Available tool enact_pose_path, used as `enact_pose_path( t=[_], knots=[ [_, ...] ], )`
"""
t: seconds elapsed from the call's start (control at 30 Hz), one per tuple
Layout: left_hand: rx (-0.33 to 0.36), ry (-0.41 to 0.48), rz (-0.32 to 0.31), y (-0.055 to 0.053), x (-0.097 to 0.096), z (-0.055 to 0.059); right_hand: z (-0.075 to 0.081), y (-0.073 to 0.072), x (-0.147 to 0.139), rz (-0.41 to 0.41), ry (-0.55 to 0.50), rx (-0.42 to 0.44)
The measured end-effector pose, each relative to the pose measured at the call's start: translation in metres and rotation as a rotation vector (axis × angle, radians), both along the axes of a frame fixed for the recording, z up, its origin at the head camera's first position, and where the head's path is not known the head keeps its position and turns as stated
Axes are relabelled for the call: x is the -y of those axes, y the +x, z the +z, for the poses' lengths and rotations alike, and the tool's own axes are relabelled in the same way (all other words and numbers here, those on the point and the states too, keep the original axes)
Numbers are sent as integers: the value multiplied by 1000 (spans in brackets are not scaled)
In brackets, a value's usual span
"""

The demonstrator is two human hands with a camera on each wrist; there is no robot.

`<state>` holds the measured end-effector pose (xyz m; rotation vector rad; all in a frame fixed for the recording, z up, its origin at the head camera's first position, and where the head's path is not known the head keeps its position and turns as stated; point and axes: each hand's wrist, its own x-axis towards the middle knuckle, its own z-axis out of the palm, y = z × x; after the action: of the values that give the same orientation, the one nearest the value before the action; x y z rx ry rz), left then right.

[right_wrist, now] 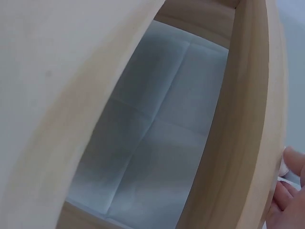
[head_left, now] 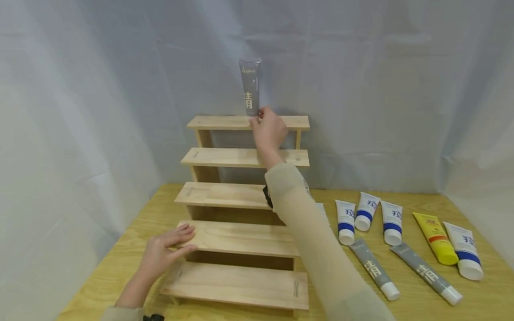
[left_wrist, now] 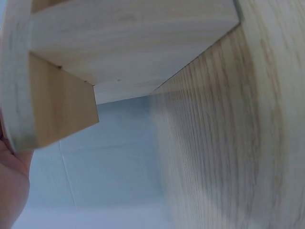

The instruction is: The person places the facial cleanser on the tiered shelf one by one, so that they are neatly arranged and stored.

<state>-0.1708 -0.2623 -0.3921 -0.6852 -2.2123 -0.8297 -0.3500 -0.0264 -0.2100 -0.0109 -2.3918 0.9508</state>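
Note:
A grey squeeze tube [head_left: 250, 84] with light lettering stands cap-down on the top step of the wooden tiered rack [head_left: 241, 194]. Near its base my right hand [head_left: 270, 131] pinches it between thumb and fingers. The right wrist view shows a bit of its white cap [right_wrist: 283, 168] by the thumb, behind the step's edge. Lower down, my left hand [head_left: 160, 249] rests with extended fingers on the left end of the rack's second step from the bottom. Only part of that hand [left_wrist: 13, 188] enters the left wrist view, beside the step's end.
Right of the rack, several white tubes with blue bands [head_left: 392, 223], a yellow tube [head_left: 435, 236] and two grey tubes [head_left: 373, 267] lie on the wooden table [head_left: 112, 272]. One white tube is mostly hidden by my right sleeve. A pale sheet [head_left: 373, 89] hangs behind.

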Motion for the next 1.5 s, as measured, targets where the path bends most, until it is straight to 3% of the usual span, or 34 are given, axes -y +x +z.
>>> enact_pose_path(
  t=[0.17,0.3,0.53,0.83,1.0,1.2,1.5],
  knots=[
    [6,-17,14,-3,0,-1,0,2,-4,56,-56,-15],
    [51,-26,26,-8,-1,-1,4,6,-12,124,-105,-21],
    [79,-33,28,-10,0,-2,10,17,-30,264,-229,30],
    [65,-45,38,-12,3,-2,9,36,-65,411,-180,-1],
    [53,-32,26,-13,5,-1,-2,48,-88,461,-123,12],
    [61,-29,19,-11,5,2,-28,63,-119,511,-115,69],
    [38,-15,36,-11,5,3,-72,83,-163,495,-80,176]
  ],
)
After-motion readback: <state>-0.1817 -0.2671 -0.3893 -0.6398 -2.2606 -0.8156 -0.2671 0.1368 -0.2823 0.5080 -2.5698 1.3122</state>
